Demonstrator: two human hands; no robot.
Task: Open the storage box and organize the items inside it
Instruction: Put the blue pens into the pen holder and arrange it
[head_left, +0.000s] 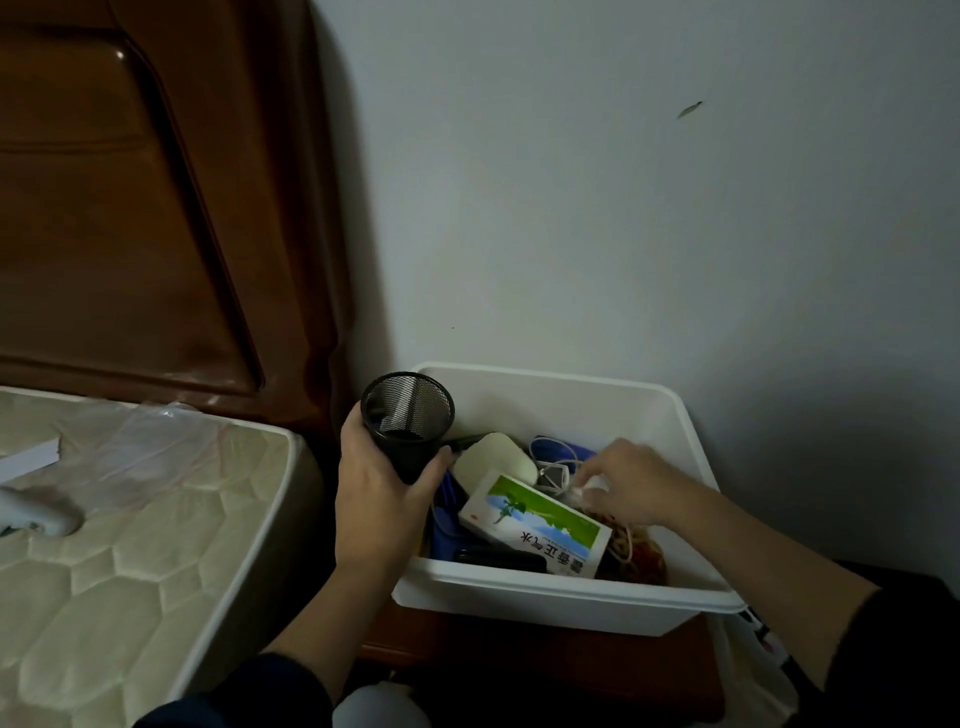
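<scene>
Head view: the open storage box (561, 587) sits at 5 o'clock on the nightstand. The left hand (374, 499) grips the mesh cup (408, 423) upright, ready for loose items. The right hand (634, 480) reaches inside; its fingers (589, 480) pinch a small pale item, too blurred to identify.

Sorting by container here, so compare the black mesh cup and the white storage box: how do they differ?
The mesh cup is black, round and held by the left hand; the storage box is white, rectangular and rests on furniture. The cup looks empty; the box is cluttered. Both are open-topped.
</scene>
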